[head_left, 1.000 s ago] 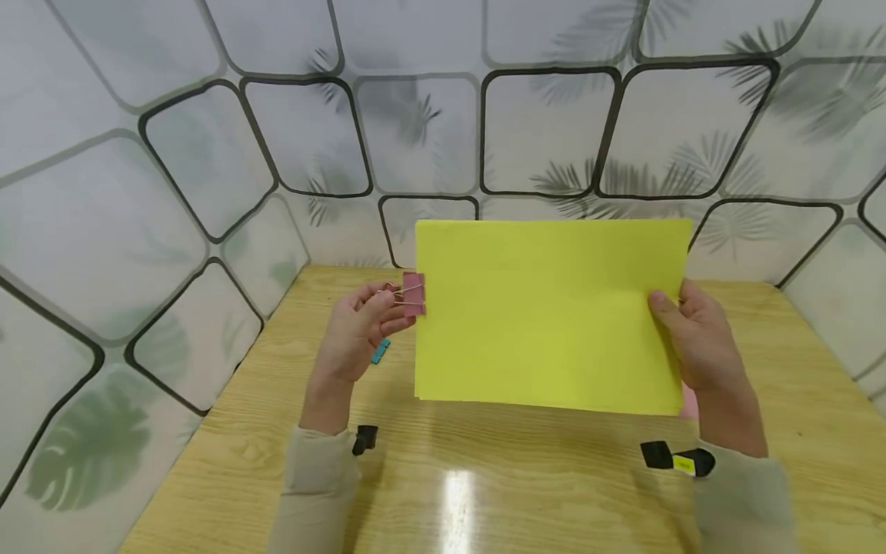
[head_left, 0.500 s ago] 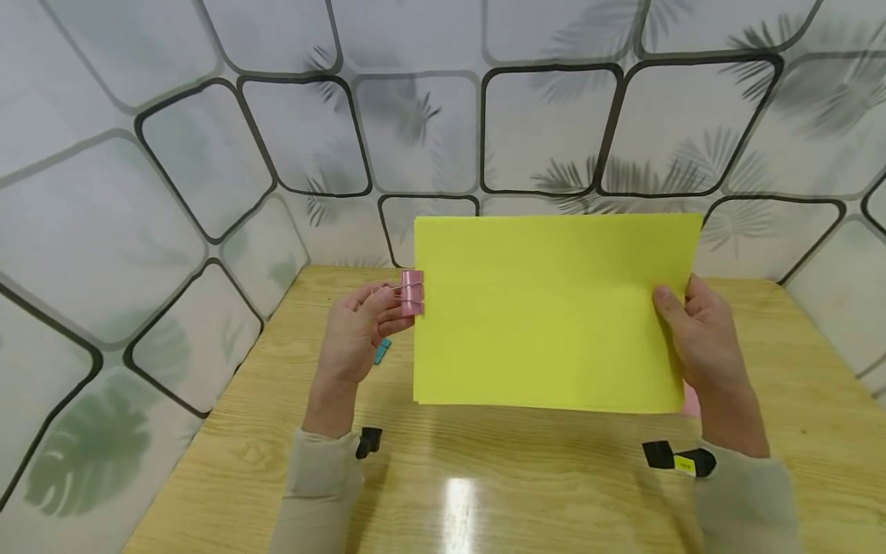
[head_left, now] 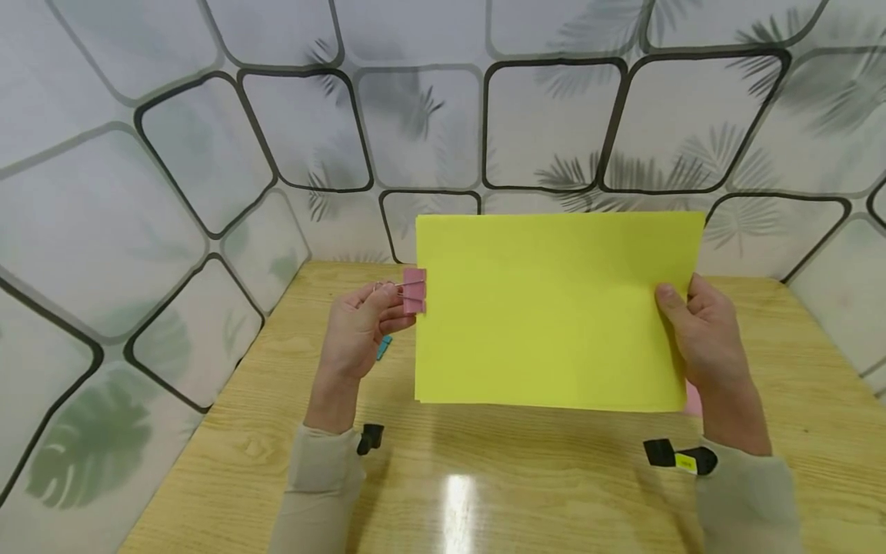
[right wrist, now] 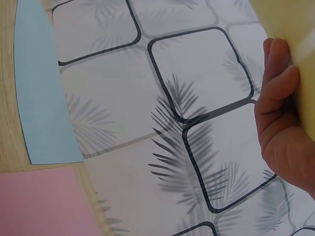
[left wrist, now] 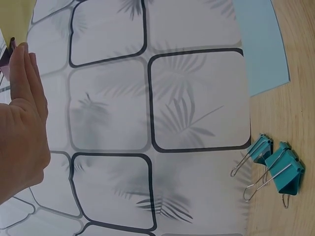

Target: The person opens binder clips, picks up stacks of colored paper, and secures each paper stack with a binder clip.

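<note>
Several yellow sheets of paper, stacked, are held up over the table between both hands in the head view. On their left short edge sits a pink binder clip. My left hand pinches this clip's wire handles between thumb and fingers. At the opposite edge my right hand grips the sheets, thumb in front and fingers behind. The left wrist view shows the left hand from the side, with the clip partly cut off by the frame. In the right wrist view curled fingers lie against the back of the paper.
Two teal binder clips lie on the wooden table. Light blue paper and pink paper lie behind the yellow sheets. A patterned curtain-like backdrop borders the table at the back and left.
The right end of the yellow sheets has risen slightly and shifted a little to the right. Both hands keep their hold, and the pink binder clip stays on the left edge.
</note>
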`<move>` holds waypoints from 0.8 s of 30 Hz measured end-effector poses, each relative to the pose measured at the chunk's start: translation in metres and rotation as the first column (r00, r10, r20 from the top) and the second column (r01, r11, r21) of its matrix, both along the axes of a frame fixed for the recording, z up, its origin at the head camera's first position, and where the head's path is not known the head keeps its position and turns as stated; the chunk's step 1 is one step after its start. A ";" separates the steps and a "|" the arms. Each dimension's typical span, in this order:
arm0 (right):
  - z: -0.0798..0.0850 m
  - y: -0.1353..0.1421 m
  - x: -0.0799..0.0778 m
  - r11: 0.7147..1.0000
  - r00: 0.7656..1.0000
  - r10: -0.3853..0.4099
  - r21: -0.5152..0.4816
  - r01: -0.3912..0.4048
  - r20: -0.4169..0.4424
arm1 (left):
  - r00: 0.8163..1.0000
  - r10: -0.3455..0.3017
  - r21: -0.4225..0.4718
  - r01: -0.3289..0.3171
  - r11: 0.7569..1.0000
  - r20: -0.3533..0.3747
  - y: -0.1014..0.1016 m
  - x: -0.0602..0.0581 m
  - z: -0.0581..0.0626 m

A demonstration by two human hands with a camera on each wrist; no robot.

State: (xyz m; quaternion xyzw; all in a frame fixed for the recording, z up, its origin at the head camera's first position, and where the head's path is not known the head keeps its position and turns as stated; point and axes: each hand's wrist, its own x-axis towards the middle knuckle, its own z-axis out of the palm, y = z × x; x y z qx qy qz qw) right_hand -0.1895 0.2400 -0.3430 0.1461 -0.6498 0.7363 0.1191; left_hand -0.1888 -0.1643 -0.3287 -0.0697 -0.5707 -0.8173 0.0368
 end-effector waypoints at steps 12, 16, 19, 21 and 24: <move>-0.001 0.001 -0.001 1.000 0.999 -0.012 0.007 0.012 0.032 | 1.000 0.024 0.011 -0.024 1.000 0.001 0.004 -0.001 -0.001; -0.002 0.001 -0.002 1.000 0.999 -0.023 -0.001 0.024 0.033 | 1.000 0.031 0.012 -0.031 0.999 0.002 0.004 -0.002 -0.003; -0.003 0.001 -0.002 1.000 0.999 -0.031 0.002 0.031 0.027 | 0.999 0.034 0.018 -0.035 0.999 0.014 0.005 -0.002 -0.003; -0.004 0.001 -0.002 0.999 0.999 -0.034 0.002 0.034 0.025 | 0.999 0.033 0.022 -0.034 0.999 0.015 0.005 -0.002 -0.003; -0.004 0.001 -0.003 0.999 0.999 -0.039 0.003 0.039 0.018 | 0.999 0.033 0.031 -0.033 0.999 0.009 0.006 -0.001 -0.003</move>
